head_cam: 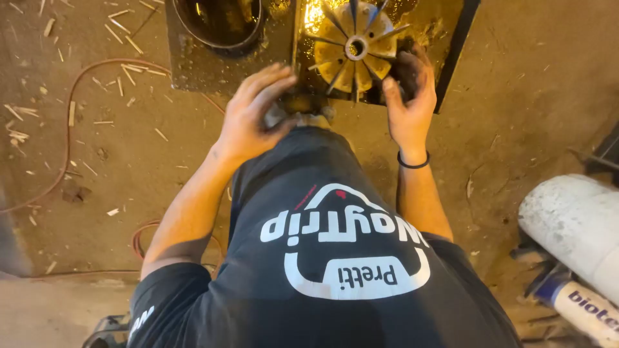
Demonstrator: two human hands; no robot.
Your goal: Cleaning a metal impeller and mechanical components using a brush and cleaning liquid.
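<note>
A round metal fan wheel (pixel 353 48) with radial blades lies in a shallow dark tray (pixel 451 58) of yellowish liquid at the top middle. My right hand (pixel 407 96), oily and dark at the fingers, touches the wheel's right edge; a black band circles its wrist. My left hand (pixel 255 113) curls over a small greyish object (pixel 276 116) just below the tray, near my knee. What that object is cannot be made out. My dark shirt with a white print fills the lower middle.
A round black pot (pixel 219 26) sits on a dark slab left of the tray. An orange cable (pixel 71 116) loops over the dirt floor among wood splinters. A white cylinder (pixel 574 225) and a white tube (pixel 580 309) lie at the lower right.
</note>
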